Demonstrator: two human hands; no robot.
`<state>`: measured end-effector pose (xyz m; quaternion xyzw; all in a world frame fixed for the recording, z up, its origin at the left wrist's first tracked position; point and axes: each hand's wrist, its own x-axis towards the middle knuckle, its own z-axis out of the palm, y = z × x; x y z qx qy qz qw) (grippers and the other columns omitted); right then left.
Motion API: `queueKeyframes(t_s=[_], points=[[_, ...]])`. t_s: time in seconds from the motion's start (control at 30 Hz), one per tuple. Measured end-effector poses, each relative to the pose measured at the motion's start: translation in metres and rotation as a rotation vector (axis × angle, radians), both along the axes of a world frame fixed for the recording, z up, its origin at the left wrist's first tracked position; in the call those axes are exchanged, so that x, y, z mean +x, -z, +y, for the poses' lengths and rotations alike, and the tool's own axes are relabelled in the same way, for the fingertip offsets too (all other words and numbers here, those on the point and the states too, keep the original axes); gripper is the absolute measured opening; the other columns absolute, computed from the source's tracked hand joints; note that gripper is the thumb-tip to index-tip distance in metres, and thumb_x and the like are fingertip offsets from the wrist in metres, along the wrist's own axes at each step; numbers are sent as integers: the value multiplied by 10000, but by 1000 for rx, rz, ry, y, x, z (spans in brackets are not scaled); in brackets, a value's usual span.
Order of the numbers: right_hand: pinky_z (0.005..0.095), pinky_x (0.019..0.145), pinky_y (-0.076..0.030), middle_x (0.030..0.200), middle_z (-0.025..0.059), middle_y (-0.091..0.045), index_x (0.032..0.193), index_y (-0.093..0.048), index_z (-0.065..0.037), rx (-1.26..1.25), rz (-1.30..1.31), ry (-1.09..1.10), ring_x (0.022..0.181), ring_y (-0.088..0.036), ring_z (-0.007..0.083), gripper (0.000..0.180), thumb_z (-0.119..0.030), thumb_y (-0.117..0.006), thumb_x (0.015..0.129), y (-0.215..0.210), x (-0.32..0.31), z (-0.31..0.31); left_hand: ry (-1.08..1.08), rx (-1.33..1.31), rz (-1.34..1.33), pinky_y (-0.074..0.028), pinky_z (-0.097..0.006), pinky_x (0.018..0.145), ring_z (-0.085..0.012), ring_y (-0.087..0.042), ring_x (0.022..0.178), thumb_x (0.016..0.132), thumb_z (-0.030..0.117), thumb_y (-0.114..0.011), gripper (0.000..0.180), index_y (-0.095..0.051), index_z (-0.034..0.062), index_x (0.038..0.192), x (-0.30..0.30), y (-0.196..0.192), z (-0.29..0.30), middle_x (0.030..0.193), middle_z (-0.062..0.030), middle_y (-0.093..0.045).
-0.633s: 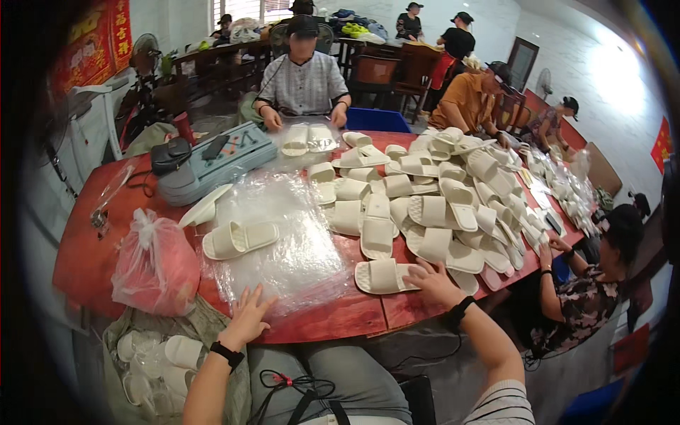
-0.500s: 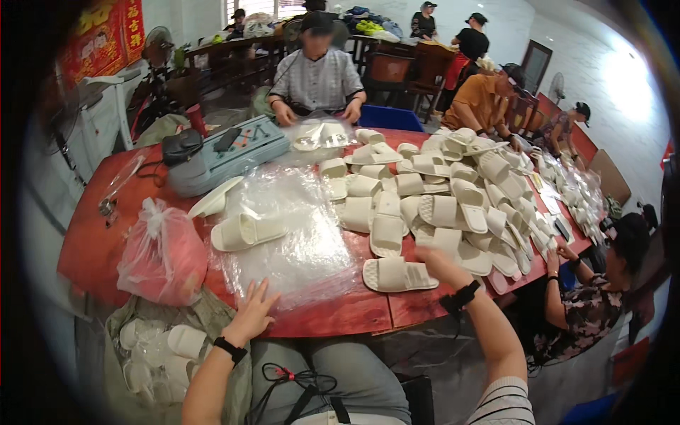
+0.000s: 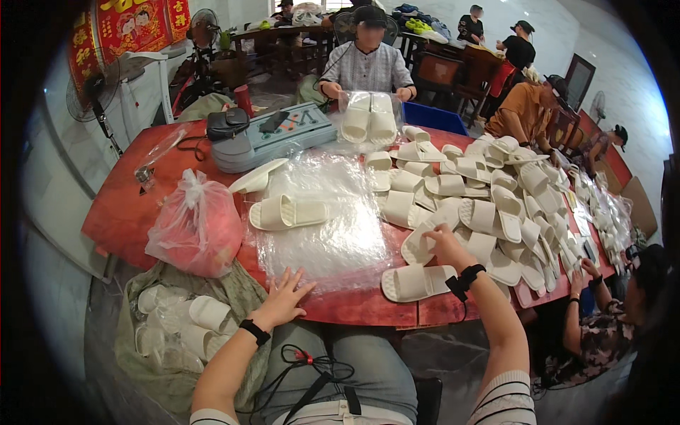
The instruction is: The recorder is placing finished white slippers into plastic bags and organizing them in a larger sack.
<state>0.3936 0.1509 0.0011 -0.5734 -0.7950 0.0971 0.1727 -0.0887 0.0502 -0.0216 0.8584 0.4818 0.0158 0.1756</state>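
Note:
My left hand (image 3: 285,297) rests with fingers spread at the near edge of the red table (image 3: 124,212), touching the stack of clear plastic bags (image 3: 326,219). A pair of white slippers (image 3: 287,212) lies on those bags. My right hand (image 3: 446,244) reaches into the heap of white slippers (image 3: 489,198) and closes on one slipper (image 3: 421,244). Another single slipper (image 3: 416,281) lies just in front of that hand.
A pink plastic bag (image 3: 195,225) sits at my left. A sack of packed slippers (image 3: 184,329) is by my left knee. A grey sealing machine (image 3: 273,134) stands at the back. A person opposite holds a bagged pair (image 3: 368,119); others sit along the right.
My right hand has moved from the near single slipper up into the heap and onto another slipper. The person opposite has lifted a bagged pair. My left hand has stayed put.

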Motion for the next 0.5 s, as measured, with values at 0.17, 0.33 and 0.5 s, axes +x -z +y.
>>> queueKeyframes(t_s=[0.17, 0.33, 0.5], points=[[317, 754, -523, 850, 107, -722, 1101, -754, -84, -265, 459, 244, 796, -663, 193, 384, -34, -752, 720, -7, -12, -7, -17, 7, 26, -217, -728, 1093, -457, -126, 1483, 757, 261, -820, 837, -408, 266, 1486, -3, 2, -2, 1621, -150, -160], [290, 699, -513, 868, 83, -719, 1132, -733, -43, -150, 677, 331, 751, -641, 141, 383, -71, -764, 751, -22, -17, -9, -13, -4, 11, -221, -725, 1091, -460, -138, 1479, 757, 262, -821, 837, -410, 265, 1486, -2, 7, 1, 1617, -152, -169], [289, 732, -530, 1037, 119, -699, 1210, -688, -10, -47, 557, 199, 855, -673, 175, 413, -2, -625, 802, -24, 1, -22, -5, -5, -14, -220, -718, 1093, -464, -145, 1475, 759, 266, -820, 832, -412, 267, 1485, 0, 9, 4, 1618, -150, -171]])
